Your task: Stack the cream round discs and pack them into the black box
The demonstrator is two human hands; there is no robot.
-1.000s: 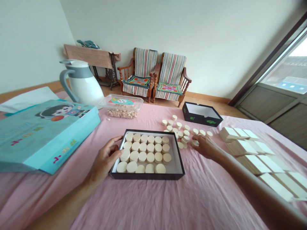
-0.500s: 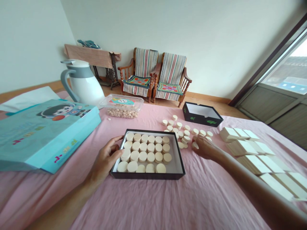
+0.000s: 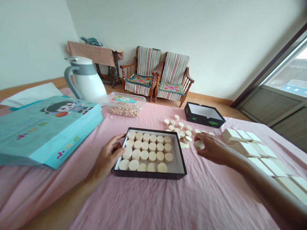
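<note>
Wooden disc flat-face-out in right hand grip; left hand steadies box.

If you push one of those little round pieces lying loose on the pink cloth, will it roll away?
Probably not. Each loose round piece lies flat like a thick coin, so it should slide or stay put; the wrinkled pink cloth likely grips it. The right hand lifts one in its fingertips, so it seems light. On edge, it might roll.
</note>
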